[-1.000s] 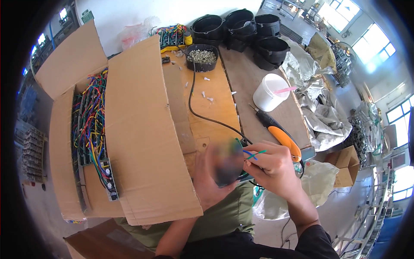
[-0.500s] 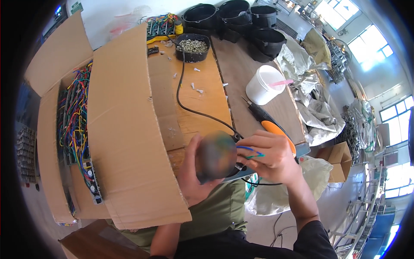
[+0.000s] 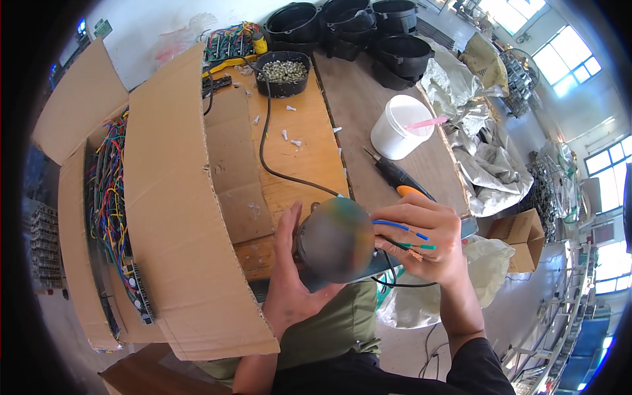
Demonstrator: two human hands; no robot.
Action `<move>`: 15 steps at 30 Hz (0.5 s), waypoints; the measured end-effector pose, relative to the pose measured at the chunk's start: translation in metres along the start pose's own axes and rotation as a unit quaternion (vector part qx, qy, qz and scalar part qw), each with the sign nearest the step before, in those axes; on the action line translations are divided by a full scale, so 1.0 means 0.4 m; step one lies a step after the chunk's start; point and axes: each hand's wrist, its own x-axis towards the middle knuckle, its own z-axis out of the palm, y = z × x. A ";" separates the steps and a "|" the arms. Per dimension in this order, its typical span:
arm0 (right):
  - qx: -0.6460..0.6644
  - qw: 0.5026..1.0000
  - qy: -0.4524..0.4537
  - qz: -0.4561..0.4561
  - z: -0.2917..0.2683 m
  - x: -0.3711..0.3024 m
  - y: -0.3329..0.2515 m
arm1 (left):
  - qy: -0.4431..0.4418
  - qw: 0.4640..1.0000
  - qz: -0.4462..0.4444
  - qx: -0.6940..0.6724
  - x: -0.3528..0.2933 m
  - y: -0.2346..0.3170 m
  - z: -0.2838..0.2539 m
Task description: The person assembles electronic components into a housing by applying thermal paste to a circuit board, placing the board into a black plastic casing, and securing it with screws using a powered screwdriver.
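The left hand (image 3: 289, 283) cups a round, blurred dark component (image 3: 334, 238) from below and behind, fingers curled against its side, holding it just above the near edge of the wooden workbench (image 3: 309, 155), over the person's lap. The right hand (image 3: 428, 240) is closed in a pinch on the short coloured leads (image 3: 401, 236) — blue, green and orange — that emerge from the right side of the component, fanning them between thumb and fingers. The step in hand appears to be sorting or preparing these leads for connection; the next move would likely call for keeping the component steady in the left hand while isolating one lead at its tip. A black cable (image 3: 263, 141) runs from the component's area across the bench toward the far edge, where a black tray of small parts (image 3: 284, 69) stands. An orange-handled screwdriver (image 3: 398, 181) lies near the right edge, beside a white bucket (image 3: 398, 128). An open cardboard box of coloured wires (image 3: 108, 191) occupies the left side. Compared with the frame half a second earlier, both hands keep the same grasp; the view has shifted slightly, and the leads are now spread more clearly apart.
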 end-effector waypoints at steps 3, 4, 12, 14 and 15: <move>-0.005 1.000 0.022 -0.004 0.002 -0.005 0.005 | 0.017 0.999 -0.022 -0.018 0.002 0.025 0.011; -0.007 0.999 0.034 0.001 0.007 -0.004 0.003 | 0.018 0.999 -0.027 -0.029 0.001 0.027 0.014; -0.027 0.986 0.138 0.095 -0.015 0.008 -0.058 | 0.051 0.971 0.018 0.232 -0.057 0.088 0.032; -0.027 0.986 0.139 0.089 -0.011 -0.002 -0.060 | 0.018 0.972 0.066 0.225 -0.014 0.086 -0.007; -0.027 0.986 0.139 0.086 -0.006 -0.009 -0.060 | -0.029 0.986 0.044 0.156 0.002 0.069 -0.018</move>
